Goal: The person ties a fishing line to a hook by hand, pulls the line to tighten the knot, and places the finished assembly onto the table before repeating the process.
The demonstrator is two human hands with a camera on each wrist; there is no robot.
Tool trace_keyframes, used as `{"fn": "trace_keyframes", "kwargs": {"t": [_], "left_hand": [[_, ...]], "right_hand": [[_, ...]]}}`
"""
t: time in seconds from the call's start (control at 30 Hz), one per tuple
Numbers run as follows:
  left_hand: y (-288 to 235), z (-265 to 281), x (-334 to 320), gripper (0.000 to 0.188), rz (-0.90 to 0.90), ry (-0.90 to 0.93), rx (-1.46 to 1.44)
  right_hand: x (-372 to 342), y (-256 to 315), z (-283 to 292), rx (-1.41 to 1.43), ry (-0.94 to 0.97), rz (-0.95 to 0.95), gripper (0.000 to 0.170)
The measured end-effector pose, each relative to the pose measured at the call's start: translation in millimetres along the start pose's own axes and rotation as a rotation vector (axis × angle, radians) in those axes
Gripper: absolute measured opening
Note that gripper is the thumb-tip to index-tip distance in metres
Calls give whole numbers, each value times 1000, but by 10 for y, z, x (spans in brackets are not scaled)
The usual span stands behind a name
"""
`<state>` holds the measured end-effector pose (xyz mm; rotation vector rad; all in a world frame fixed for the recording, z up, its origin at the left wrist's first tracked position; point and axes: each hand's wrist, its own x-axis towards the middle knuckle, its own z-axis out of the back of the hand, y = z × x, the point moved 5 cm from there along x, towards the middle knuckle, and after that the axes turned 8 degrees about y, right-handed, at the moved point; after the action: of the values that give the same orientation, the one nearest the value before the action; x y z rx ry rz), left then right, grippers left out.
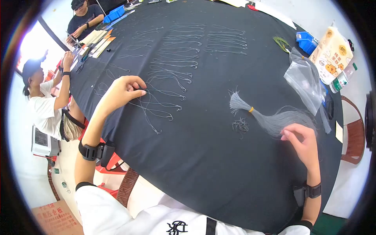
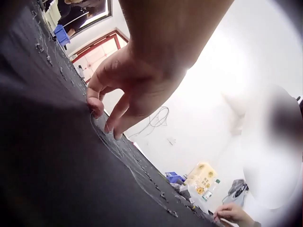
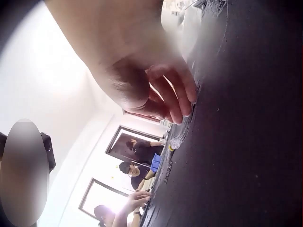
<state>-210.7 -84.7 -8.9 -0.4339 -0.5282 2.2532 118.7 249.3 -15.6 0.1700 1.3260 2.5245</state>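
Note:
My left hand (image 1: 123,90) is low over the black-covered table, thumb and forefinger apart, at the rear ends of looped fishing lines (image 1: 162,102). Each loop ends in a small dark hook-like bend. In the left wrist view, one thin line (image 2: 135,176) runs along the cloth from beneath the fingertips (image 2: 96,108). My right hand (image 1: 301,141) is at the loose end of a pale fishing line bundle (image 1: 270,119), tied with a yellow band (image 1: 251,109). Its thumb and forefinger tips come together at the strands. Beside the bundle lies a small dark tangled heap (image 1: 240,125).
Rows of looped lines (image 1: 182,37) lie across the table's far side. To the right are a clear plastic bag (image 1: 301,80), blue bin (image 1: 306,42), tissue pack (image 1: 332,55) and bottle (image 1: 342,78). Two people (image 1: 43,98) work at the left edge.

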Motion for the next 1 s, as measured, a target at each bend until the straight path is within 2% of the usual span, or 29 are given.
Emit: {"fn": "trace_keyframes", "kwargs": {"t": [0.07,0.1,0.2,0.3,0.4,0.53,0.7,0.8,0.87,0.9,0.97,1.0], "left_hand": [[16,-11,14,15,-80,-50,41],[-23,-3,-4,15,-19,-41,-16],[-27,35,-100,14,-132,-158,-10],[-11,71,-290,13,46,-138,-214],[132,27,-505,14,102,-117,-411],[244,11,-761,16,202,-250,-414],[370,7,-892,19,316,-273,-191],[367,42,-896,22,349,-287,-47],[378,78,-969,24,94,-512,476],[242,70,-943,24,123,-497,449],[-286,102,-898,25,183,-464,399],[-509,59,-835,24,73,-388,327]], "right_hand": [[-10,-33,-11,0,4,-6,10],[-11,-44,-13,7,2,-4,10],[-14,-60,-26,18,4,-2,11],[0,-59,-26,8,7,1,11],[1,-80,-34,-1,5,3,11],[3,-85,-41,-7,-2,21,11],[-12,-98,-40,23,-17,32,11],[-48,-77,-10,22,-105,38,10],[-53,-66,12,6,-212,81,10],[-59,-26,54,-114,-247,158,12],[-69,-35,97,-134,-348,170,11],[-71,-15,110,-144,-396,179,11]]}}
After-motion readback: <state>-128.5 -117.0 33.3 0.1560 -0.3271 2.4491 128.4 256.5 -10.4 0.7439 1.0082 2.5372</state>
